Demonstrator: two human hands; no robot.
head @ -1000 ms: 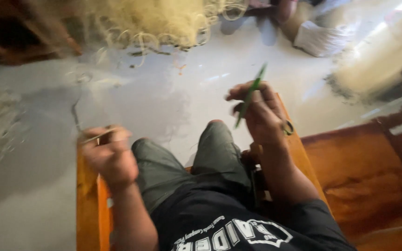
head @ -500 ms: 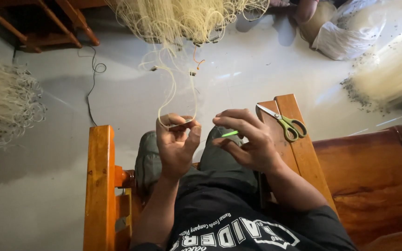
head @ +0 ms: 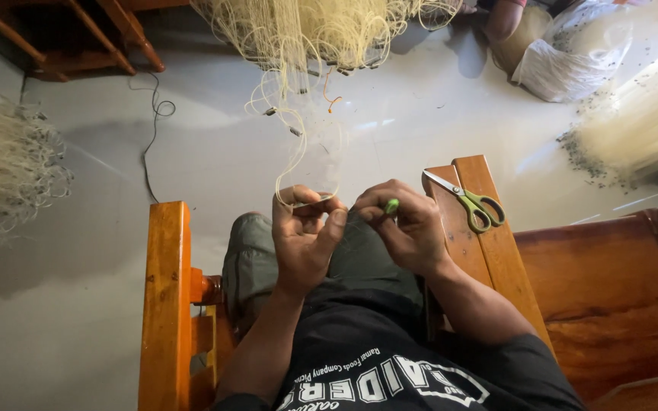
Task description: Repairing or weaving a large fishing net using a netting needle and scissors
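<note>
grey floor spreads under the wooden chair, where the left hand [head: 304, 242] pinches a pale net line [head: 292, 164] and the right hand [head: 409, 228] is clamped on a green tool [head: 391, 206], mending seemingly midway, scissors [head: 470, 202] idle on the armrest [head: 489, 236].

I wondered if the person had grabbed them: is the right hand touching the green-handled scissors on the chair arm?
Apart. The head view shows the scissors lying alone on the wooden armrest, with bare wood between them and the right hand, which holds a small green tool.

Two hands, left [head: 304, 240] and right [head: 407, 227], one pair of scissors [head: 467, 201], one green tool [head: 391, 206], two wooden armrests [head: 166, 304]
</note>
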